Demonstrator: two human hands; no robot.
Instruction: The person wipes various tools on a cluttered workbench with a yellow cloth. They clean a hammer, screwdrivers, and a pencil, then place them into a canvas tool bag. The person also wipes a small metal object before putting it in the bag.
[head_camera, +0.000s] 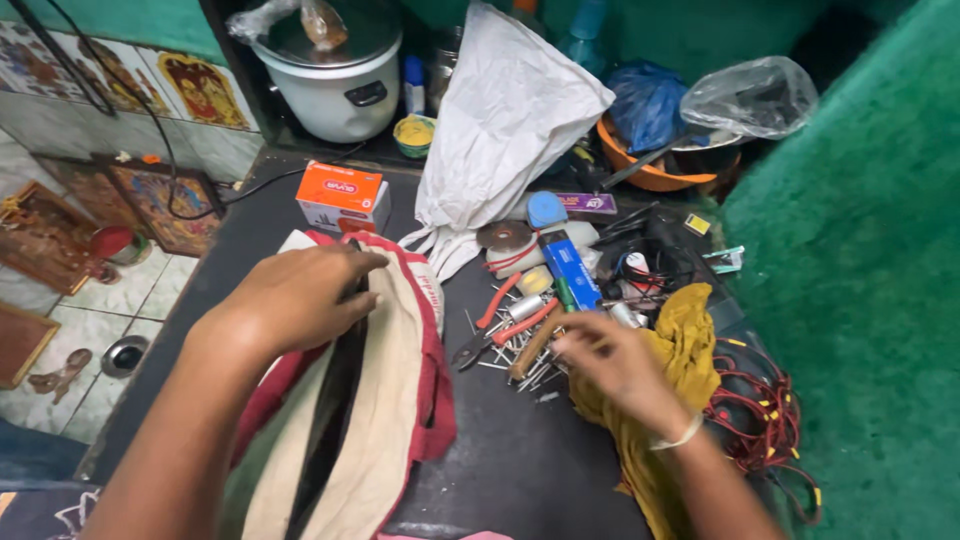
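1. Cloth bag, cream with red trim, lying flat on the dark bench, near the front edge, with its mouth pulled open into a dark slit.
2. Left hand resting on top of the bag, fingers curled over the edge of the open mouth and gripping the cloth there.
3. Right hand over the pile of nails, fingers bent and close together; hard to tell if anything small sits between the fingertips.
4. Probably soft and floppy, that bag: light when empty, sagging where not held. Best taken by the thick red trim at the mouth, where the cloth looks strongest.
5. Nails thin, hard and pointy, likely to roll and slip; better pinched a few at a time by the middle, away from the tips.
6. Red-handled pliers just beside the nails, stiff and probably heavy for their size; handles the place to grab.
7. Mustard-yellow rag touching the right wrist, limp and easy to bunch.
8. Orange box behind the bag, well apart from both hands.
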